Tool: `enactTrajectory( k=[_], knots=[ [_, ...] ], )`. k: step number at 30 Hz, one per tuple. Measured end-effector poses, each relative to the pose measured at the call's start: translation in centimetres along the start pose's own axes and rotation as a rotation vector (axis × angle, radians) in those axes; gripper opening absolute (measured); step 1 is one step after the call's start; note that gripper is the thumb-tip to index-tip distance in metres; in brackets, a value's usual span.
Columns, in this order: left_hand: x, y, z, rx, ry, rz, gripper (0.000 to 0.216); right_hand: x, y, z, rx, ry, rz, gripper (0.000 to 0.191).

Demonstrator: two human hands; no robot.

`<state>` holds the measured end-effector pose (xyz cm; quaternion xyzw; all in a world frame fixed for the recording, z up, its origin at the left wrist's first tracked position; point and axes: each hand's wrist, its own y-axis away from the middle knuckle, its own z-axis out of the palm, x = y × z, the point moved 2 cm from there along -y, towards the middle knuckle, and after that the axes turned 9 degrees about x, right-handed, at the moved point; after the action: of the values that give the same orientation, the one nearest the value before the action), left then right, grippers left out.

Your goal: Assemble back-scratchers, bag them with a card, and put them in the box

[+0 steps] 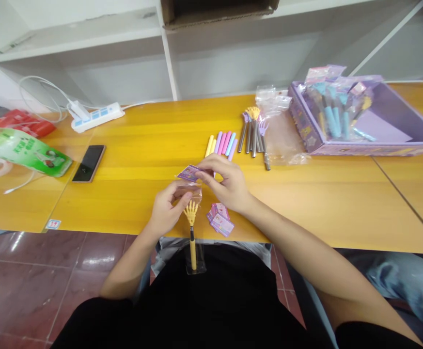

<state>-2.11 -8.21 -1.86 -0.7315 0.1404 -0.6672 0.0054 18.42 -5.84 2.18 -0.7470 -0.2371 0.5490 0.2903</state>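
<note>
My left hand (pixel 167 206) is closed around the top of a clear plastic sleeve (pixel 195 259) that holds a yellow hand-shaped back scratcher (pixel 191 228). The sleeve hangs down over the table's front edge toward my lap. My right hand (pixel 227 184) pinches a small purple card (pixel 189 173) just above the sleeve's opening. A small stack of the same purple cards (pixel 220 220) lies on the yellow table (pixel 134 165) under my right wrist.
Pastel handles (pixel 222 143) and metal scratcher rods (pixel 253 131) lie behind my hands, beside empty clear bags (pixel 282 128). A purple box (pixel 364 121) of packed items stands at the right. A phone (pixel 88 163), power strip (pixel 97 116) and green packet (pixel 22 150) lie left.
</note>
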Motion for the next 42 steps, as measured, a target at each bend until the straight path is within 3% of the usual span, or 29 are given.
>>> enactTrajectory(
  k=[8,13,22,42],
  knots=[
    [0.8,-0.1,0.1,-0.020,0.005,0.019,0.031,0.0,-0.1,-0.6,-0.089,-0.004,-0.057,0.017],
    [1.1,-0.2,0.0,0.013,0.042,0.064,0.033,-0.1,-0.1,-0.7,-0.087,0.010,-0.116,0.017],
    [1.3,-0.4,-0.5,0.115,0.046,0.021,0.033,-0.3,-0.4,-1.0,-0.095,0.032,-0.127,0.017],
    [1.5,-0.5,-0.2,0.105,0.015,-0.009,0.037,-0.4,-0.3,-0.9,-0.077,0.099,-0.279,0.012]
  ],
)
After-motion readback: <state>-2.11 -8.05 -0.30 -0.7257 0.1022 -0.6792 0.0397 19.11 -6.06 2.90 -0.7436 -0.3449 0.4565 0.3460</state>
